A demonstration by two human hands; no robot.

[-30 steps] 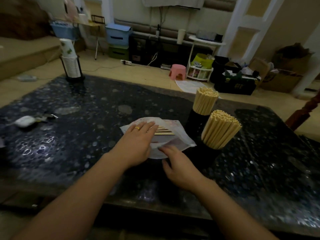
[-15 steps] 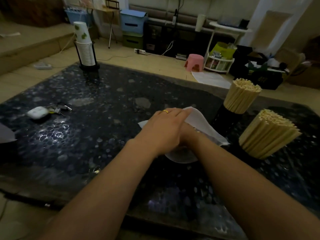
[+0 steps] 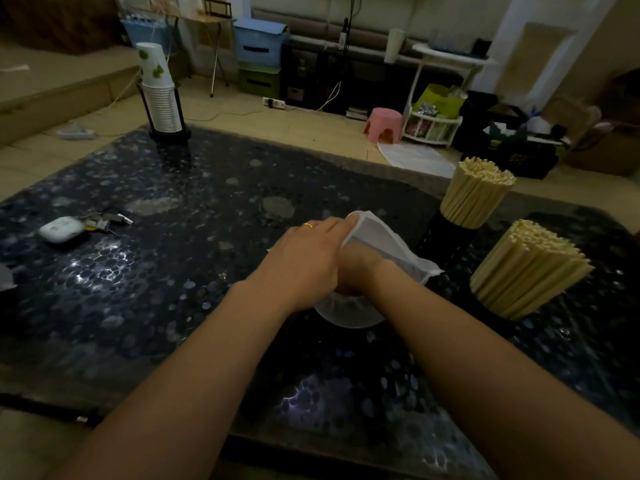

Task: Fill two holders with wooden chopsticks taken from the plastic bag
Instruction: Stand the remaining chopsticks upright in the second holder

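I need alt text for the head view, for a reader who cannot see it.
Two hands work at a white plastic bag on a dark table: the left hand lies over it, and the right hand is mostly hidden beneath. To the right stand two black holders packed with chopsticks.

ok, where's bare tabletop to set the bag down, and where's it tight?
Free: the wide stretch of table between the cup stack, the earbud case with keys and the left hand; also the near edge between the forearms. Crowded: right side, where the plastic bag sits against the far holder and the near chopstick bundle.
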